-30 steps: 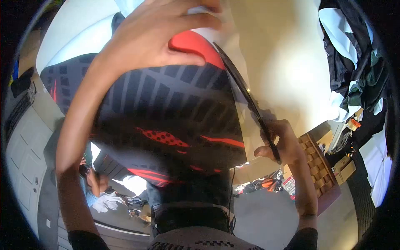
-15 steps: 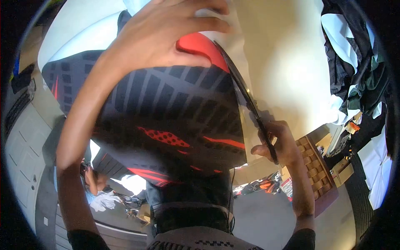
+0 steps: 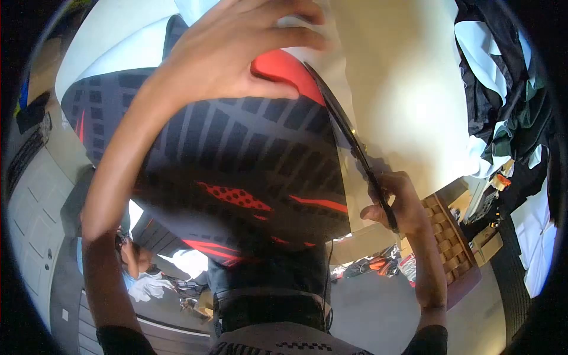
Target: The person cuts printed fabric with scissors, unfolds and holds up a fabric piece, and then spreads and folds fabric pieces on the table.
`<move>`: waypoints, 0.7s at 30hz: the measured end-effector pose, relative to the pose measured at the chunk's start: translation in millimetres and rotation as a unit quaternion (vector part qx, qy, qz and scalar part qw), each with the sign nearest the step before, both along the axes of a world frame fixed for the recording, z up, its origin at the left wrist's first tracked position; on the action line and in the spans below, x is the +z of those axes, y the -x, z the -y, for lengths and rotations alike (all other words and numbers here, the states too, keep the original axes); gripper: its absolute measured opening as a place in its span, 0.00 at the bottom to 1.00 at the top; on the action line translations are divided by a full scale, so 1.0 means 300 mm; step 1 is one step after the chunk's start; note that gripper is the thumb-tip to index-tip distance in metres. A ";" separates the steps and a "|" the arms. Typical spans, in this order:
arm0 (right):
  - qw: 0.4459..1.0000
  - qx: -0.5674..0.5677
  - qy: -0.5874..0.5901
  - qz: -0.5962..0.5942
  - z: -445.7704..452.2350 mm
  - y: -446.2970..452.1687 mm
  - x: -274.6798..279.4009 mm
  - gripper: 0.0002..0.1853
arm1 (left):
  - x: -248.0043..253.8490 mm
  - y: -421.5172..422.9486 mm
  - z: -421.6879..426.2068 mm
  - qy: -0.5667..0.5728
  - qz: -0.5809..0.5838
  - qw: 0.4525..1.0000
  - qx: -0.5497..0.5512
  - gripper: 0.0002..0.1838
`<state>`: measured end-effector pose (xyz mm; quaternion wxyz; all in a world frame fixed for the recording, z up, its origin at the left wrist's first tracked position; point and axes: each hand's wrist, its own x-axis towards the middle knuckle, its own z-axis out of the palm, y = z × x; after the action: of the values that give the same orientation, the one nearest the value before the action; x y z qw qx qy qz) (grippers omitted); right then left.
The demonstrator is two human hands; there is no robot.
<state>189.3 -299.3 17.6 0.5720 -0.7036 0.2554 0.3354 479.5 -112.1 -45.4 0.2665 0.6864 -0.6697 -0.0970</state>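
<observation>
Fabric panel (image 3: 248,157): black with grey block print and red flashes; spreads out from below the left thumb toward the wearer's waist. Right edge runs down close to the right fingers.
Red patch (image 3: 281,65): upper part of the panel, in the gap between left thumb and forefinger.
Left hand (image 3: 236,56): over the panel's upper part, palm down; thumb and fingers spread well apart, closed round nothing. Thumb lies along the lower side of the red patch; fingers reach right, above it, tips slightly blurred. How firmly it presses: cannot tell.
Right hand (image 3: 399,204): fingers curled round the handles of the scissors, thumb on the side nearer the panel.
Scissors (image 3: 346,127): dark, long-bladed; run from the right fingers up and leftward along the panel's right edge. Tip just beside the red patch, near the left fingers. Blades look almost together; whether one passes beneath the cloth, cannot tell.
Pale work surface (image 3: 408,100): beyond the right fingers and to the right of the left fingertips.
White cloth (image 3: 127,53): left of the left fingers, past the wrist, above the panel.
Dark garments (image 3: 503,106): heaped with white pieces, up and right of the right fingers.
Woven brown panel (image 3: 447,234): just past the right wrist, on the side away from the scissors.
Cardboard box (image 3: 488,244): farther right of the right fingers.
Co-worker (image 3: 135,260): well below the left fingers, partly behind the wearer's left forearm.
</observation>
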 end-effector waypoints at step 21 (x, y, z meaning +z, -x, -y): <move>0.995 0.018 -0.003 0.094 0.000 -0.001 -0.018 0.28 | 0.003 -0.007 0.009 0.008 -0.011 1.000 -0.009 0.28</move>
<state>189.8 -299.4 12.3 0.5899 -0.7347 0.1867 0.2783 481.7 -114.6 -44.5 0.2783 0.6769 -0.6739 -0.1011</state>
